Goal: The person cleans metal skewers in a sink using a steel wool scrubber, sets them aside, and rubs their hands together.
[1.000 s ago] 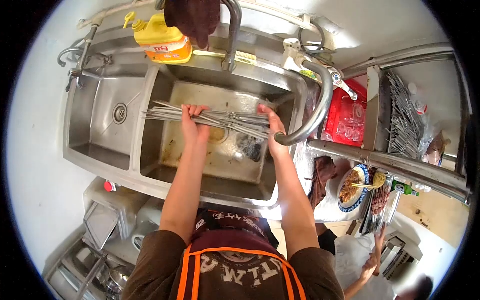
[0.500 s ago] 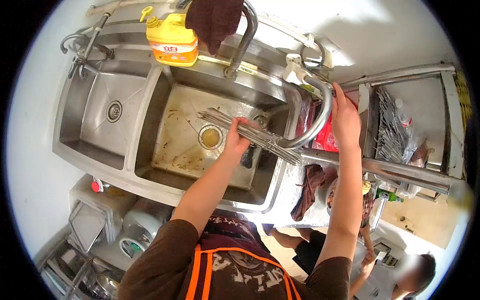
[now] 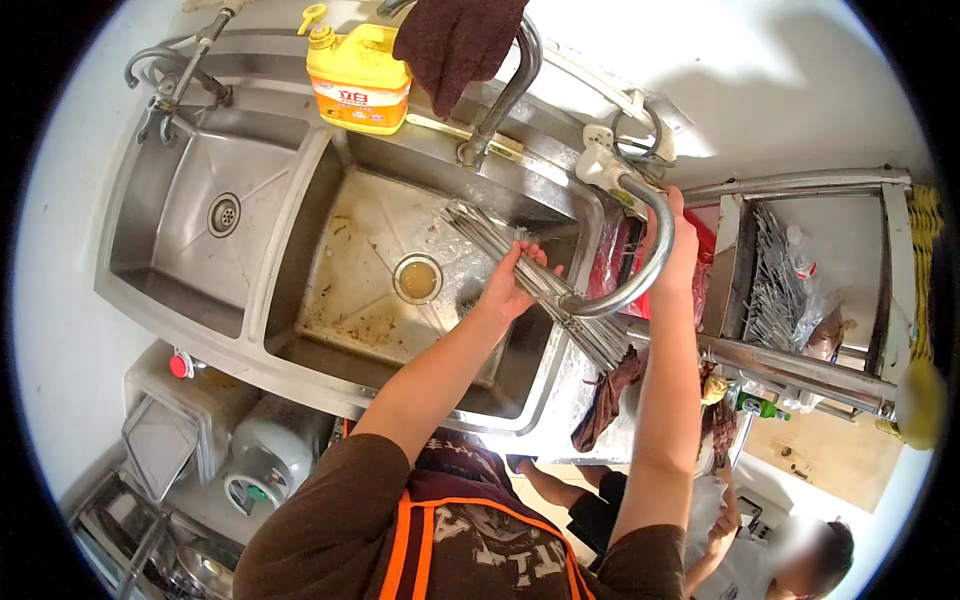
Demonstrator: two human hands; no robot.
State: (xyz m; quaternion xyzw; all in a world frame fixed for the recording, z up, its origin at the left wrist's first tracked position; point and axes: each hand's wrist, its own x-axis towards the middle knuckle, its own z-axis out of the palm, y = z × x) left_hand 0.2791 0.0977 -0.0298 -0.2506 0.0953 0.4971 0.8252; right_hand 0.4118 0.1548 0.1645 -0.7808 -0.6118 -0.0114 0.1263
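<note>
A bundle of long metal skewers (image 3: 480, 232) slants over the right part of the large sink basin (image 3: 345, 270), its lower end reaching past the sink's right edge. My left hand (image 3: 515, 283) is wrapped round the middle of the bundle. Up at the right, my right hand (image 3: 675, 240) is off the bundle, beside the white water heater tap (image 3: 600, 165) and partly behind its curved metal spout (image 3: 655, 260). Its fingers are mostly hidden, so what they touch does not show.
A yellow detergent jug (image 3: 360, 85) and a brown cloth (image 3: 455, 45) are behind the basin. Another sink (image 3: 190, 210) lies left. At right are a red basket (image 3: 703, 245), more skewers in a rack (image 3: 770, 290), a dark cloth (image 3: 605, 405) and a co-worker's hand (image 3: 722, 535).
My right hand has let go of the skewers and moved up right to the tap. My left hand has carried the bundle rightward and tilted it. The view has shifted.
</note>
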